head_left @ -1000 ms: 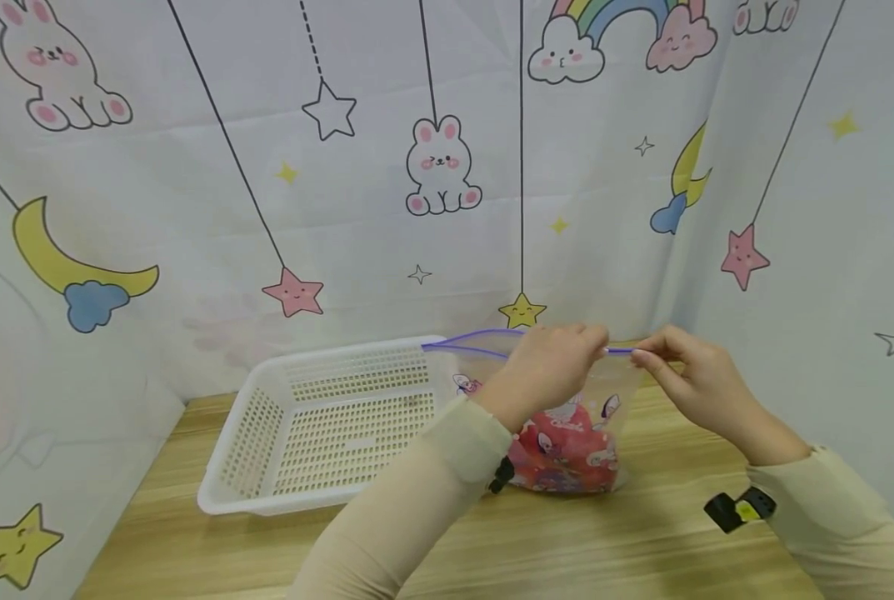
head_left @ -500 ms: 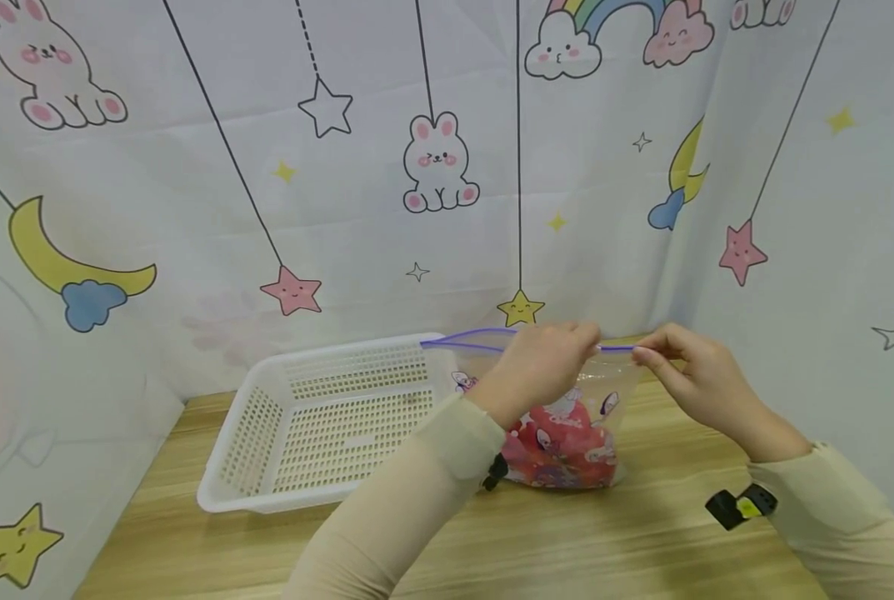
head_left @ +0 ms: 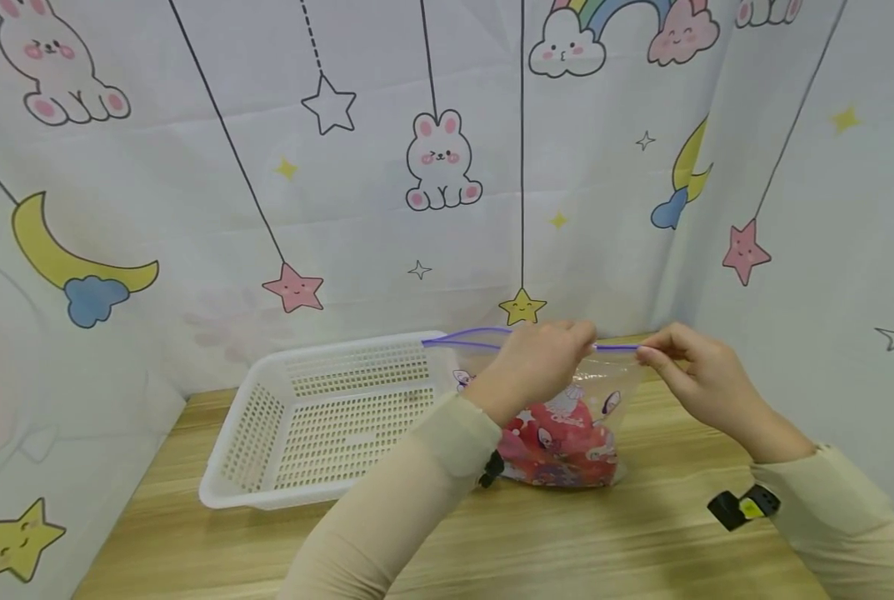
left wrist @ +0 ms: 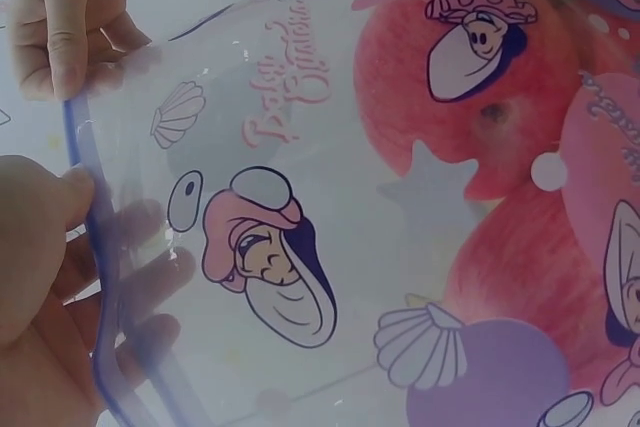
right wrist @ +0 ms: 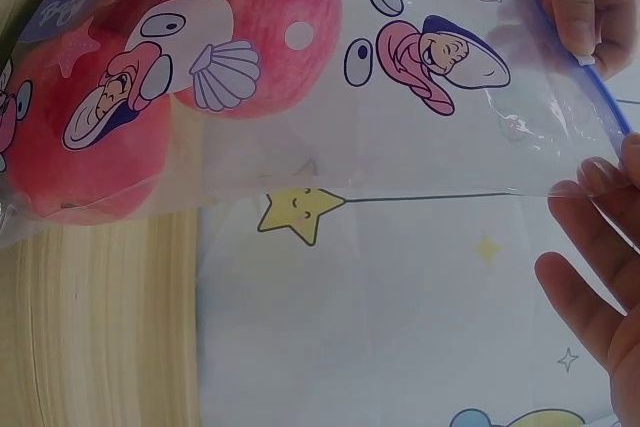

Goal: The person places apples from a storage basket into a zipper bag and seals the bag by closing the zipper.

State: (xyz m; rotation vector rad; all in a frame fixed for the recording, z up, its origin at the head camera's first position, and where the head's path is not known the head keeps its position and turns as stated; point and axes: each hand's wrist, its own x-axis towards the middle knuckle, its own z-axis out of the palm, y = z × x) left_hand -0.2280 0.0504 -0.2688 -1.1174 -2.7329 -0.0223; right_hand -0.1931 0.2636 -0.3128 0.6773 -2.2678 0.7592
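A clear zip bag (head_left: 600, 400) with a purple zip strip and printed cartoon shells stands on the table. Large red apples (left wrist: 400, 77) show through its lower part. My left hand (head_left: 540, 358) pinches the zip along the top edge, by a small white slider (right wrist: 586, 60). At the top right corner, my right hand (head_left: 705, 379) pinches the strip's end between thumb and index finger; its other fingers are spread in the right wrist view. Between the hands the strip lies straight and pressed together. Left of my left hand, the bag's mouth gapes.
A white plastic basket (head_left: 282, 500) with slotted walls stands left of the bag, whose left corner overlaps its rim. The wooden table (head_left: 641, 533) reaches back to a white curtain (head_left: 364, 225) printed with rabbits, stars and moons.
My left hand has slid a little to the left along the zip strip. More pressed-together strip shows between the hands. My right hand stays at the corner, and the basket has not moved.
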